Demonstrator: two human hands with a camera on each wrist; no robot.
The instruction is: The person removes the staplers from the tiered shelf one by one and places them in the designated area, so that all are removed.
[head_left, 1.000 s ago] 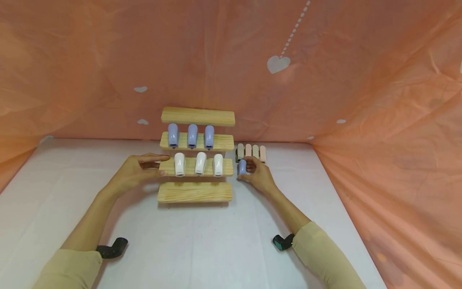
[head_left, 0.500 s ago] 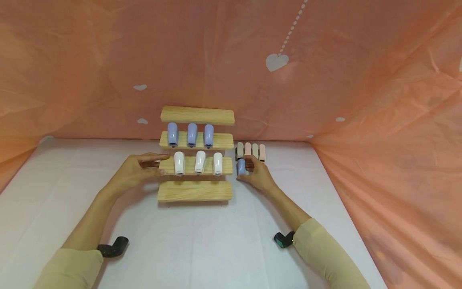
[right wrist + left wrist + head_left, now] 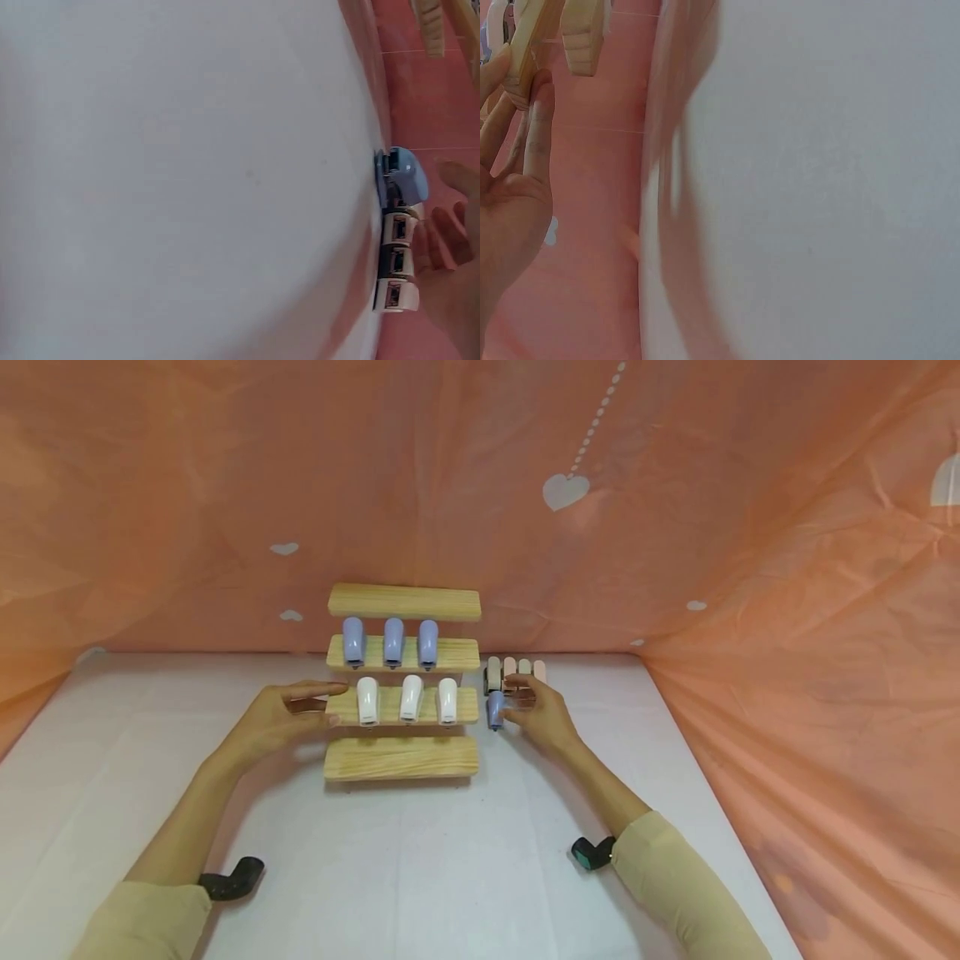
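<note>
My left hand [image 3: 273, 722] holds the left end of a tiered wooden rack [image 3: 408, 758], thumb on one side of a plank [image 3: 526, 52] and fingers on the other. Beside the rack's right end, a lavender mini stapler [image 3: 495, 710] stands on the table. My right hand [image 3: 546, 714] is around its right side with fingers spread. In the right wrist view, a gap shows between the thumb and this stapler [image 3: 409, 176]. White mini staplers [image 3: 411, 697] line one tier, and lavender ones [image 3: 393, 642] sit on the tier above.
Behind the right hand, several beige and pink mini staplers [image 3: 493, 672] stand in a row on the white table [image 3: 420, 877]. An orange sheet with hearts [image 3: 420, 485] hangs at the back and along the sides. Top plank [image 3: 405, 602] and bottom plank bear nothing.
The right hand has let go of the lavender stapler, its fingers spreading away to the right. The left hand keeps its hold on the rack. The head view has shifted slightly.
</note>
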